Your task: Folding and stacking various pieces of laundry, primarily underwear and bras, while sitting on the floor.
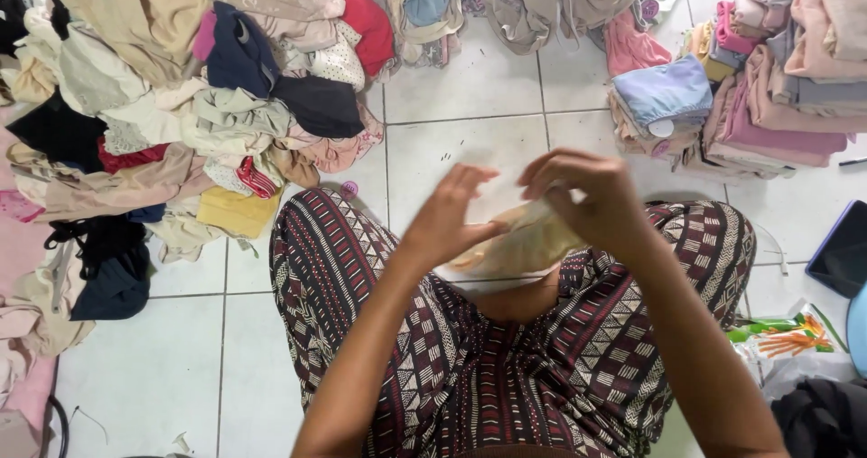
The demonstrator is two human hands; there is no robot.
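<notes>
A pale beige garment [528, 241], small and bunched, sits between your two hands above your lap, held over the gap between your knees. Your right hand [591, 196] curls over its upper end, fingers clenched on the cloth from above. Your left hand [447, 219] meets it from the other side, thumb and fingers pinching the cloth's near edge, so both hands grip the same piece and nearly touch each other.

Below them, your crossed legs in patterned maroon trousers [506, 359] fill the lower middle of the view. You sit on a white tiled floor [470, 124], a bare stretch of which shows just beyond your hands.

To your left, a large loose heap of clothes [172, 88] in beige, cream, black, red and navy spreads across the tiles, well apart from your hands. To your right, a folded stack [777, 97] of pink, lilac and pale blue pieces stands near your right knee. More crumpled clothing [542, 2] lies at the far edge. A dark flat tablet-like object [842, 250] and a green and orange packet [781, 331] lie on the floor by your right leg.
</notes>
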